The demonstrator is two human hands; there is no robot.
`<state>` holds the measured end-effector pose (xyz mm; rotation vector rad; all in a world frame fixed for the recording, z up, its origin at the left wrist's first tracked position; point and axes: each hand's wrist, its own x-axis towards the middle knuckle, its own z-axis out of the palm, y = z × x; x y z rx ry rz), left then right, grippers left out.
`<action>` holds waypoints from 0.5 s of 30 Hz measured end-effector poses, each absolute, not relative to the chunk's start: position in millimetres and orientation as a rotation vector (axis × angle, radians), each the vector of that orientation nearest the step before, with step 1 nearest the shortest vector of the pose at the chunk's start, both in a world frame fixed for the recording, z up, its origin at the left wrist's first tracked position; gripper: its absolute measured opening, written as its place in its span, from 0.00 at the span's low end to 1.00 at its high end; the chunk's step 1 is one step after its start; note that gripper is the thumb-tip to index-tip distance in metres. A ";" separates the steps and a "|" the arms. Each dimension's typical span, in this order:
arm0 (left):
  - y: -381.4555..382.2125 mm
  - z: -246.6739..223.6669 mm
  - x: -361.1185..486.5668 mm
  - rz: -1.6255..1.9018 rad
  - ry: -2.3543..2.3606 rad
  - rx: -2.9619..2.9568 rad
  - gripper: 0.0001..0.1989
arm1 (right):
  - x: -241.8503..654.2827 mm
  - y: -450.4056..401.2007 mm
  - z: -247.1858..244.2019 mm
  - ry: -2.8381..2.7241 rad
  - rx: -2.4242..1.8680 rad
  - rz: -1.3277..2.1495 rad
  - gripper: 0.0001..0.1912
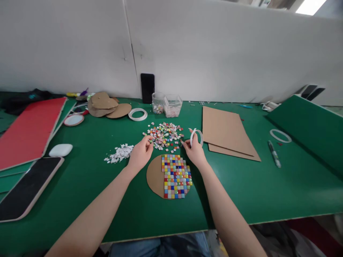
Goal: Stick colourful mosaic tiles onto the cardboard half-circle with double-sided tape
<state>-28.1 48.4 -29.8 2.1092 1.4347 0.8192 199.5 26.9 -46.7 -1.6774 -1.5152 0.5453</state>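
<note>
A round cardboard disc (154,177) lies in front of me. Rows of small coloured mosaic tiles (177,176) cover its right part, while bare cardboard shows on the left. Beyond it is a loose heap of mosaic tiles (167,135). My left hand (141,152) is closed in a pinch at the heap's left edge; what its fingertips hold is too small to make out. On the heap's right side, my right hand (195,151) has a white roll of tape (200,136) hooked in its fingers, thumb and forefinger close together. White paper scraps (119,153) are piled beside my left hand.
Cardboard sheets (225,128) lie to the right, with a marker (274,154) and a tape ring (280,135) farther out. Clear containers (173,106) and a phone (147,88) stand at the back. Leftward are cut discs (119,110), a red board (29,132) and another phone (29,187).
</note>
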 end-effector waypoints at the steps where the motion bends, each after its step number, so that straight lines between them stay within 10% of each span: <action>1: 48.7 -30.1 -28.0 0.818 1.435 2.107 0.10 | 199.6 27.7 -47.9 -1.488 -1.664 0.557 0.34; 15: 21.7 -5.7 -9.4 0.836 1.083 1.655 0.15 | 152.1 -5.4 -1.3 -1.133 -1.157 0.669 0.24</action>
